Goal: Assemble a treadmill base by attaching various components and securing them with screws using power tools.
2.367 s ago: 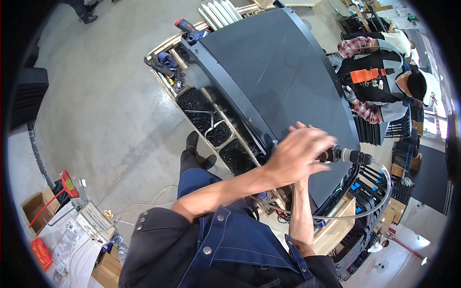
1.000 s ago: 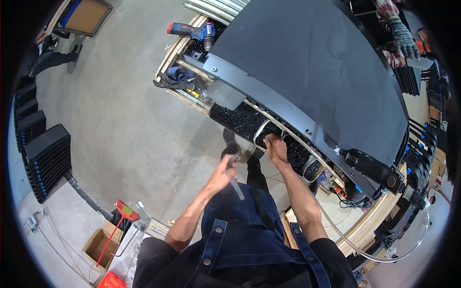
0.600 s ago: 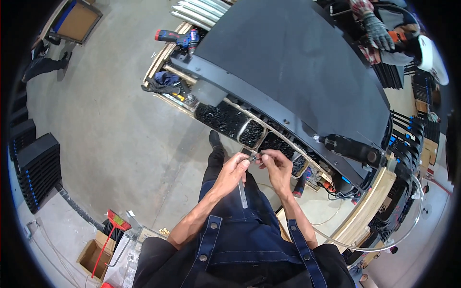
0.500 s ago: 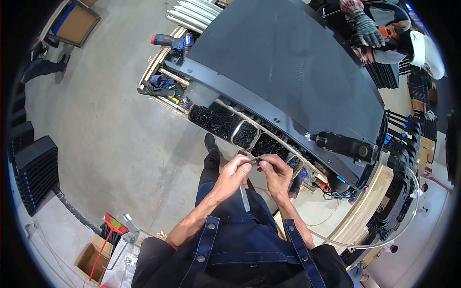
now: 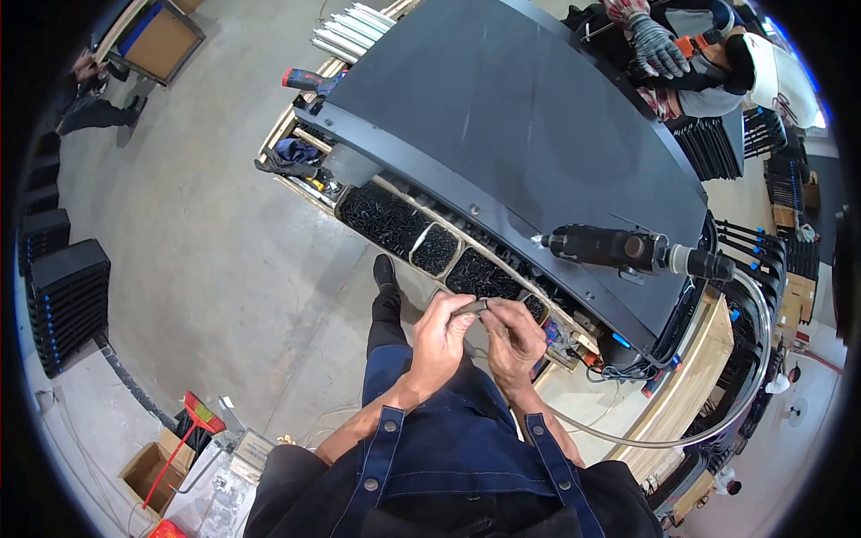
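Now left grip (image 5: 434, 341) clasps a bar (image 5: 470, 308), no longer seen dangling; right grip (image 5: 515, 345) unclear

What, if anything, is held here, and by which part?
A partly hidden grey metal piece: the left hand pinches its left portion between thumb and fingers. The right hand has fingertips at its right end; whether they hold it cannot be told.

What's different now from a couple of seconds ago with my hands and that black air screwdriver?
Your left hand has moved away from the black air screwdriver, now lying on the dark panel, and taken hold of a grey metal bar. Your right hand dipped into the white-rimmed screw bin, then drew back toward you to the bar. The cordless drill stayed by the panel's corner.
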Available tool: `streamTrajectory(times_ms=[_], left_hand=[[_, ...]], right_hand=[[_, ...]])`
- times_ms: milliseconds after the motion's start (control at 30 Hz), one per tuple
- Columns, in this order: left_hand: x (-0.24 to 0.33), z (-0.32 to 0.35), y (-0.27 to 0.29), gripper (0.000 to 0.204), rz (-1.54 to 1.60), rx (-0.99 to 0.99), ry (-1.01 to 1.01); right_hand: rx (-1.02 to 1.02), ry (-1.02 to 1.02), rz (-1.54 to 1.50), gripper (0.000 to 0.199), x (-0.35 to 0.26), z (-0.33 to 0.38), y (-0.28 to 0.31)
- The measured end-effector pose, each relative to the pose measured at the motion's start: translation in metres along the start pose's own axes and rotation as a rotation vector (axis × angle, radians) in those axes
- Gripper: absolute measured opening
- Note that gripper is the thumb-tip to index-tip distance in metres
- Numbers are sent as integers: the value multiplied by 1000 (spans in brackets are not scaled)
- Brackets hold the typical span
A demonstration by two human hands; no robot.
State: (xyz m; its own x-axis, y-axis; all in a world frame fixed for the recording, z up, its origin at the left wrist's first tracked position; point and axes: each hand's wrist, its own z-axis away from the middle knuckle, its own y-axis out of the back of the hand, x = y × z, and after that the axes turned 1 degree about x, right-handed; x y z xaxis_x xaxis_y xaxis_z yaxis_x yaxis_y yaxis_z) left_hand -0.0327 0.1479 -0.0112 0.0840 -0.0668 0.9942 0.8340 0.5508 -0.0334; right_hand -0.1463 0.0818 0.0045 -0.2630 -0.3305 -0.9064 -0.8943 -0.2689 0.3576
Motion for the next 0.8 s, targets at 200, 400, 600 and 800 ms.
streamTrajectory(times_ms=[200, 400, 600, 800], left_hand=[[-16, 3, -31, 24, -54, 100, -111], [-56, -13, -42, 27, 318, -149, 386], [-115, -46, -71, 23, 548, -200, 772], [-155, -102, -114, 14, 966, -328, 847]], right_hand=[[35, -187, -158, 20, 20, 14, 14], [-317, 63, 177, 18, 40, -13, 55], [153, -167, -127, 58, 8, -76, 95], [-303, 9, -439, 86, 4, -175, 80]])
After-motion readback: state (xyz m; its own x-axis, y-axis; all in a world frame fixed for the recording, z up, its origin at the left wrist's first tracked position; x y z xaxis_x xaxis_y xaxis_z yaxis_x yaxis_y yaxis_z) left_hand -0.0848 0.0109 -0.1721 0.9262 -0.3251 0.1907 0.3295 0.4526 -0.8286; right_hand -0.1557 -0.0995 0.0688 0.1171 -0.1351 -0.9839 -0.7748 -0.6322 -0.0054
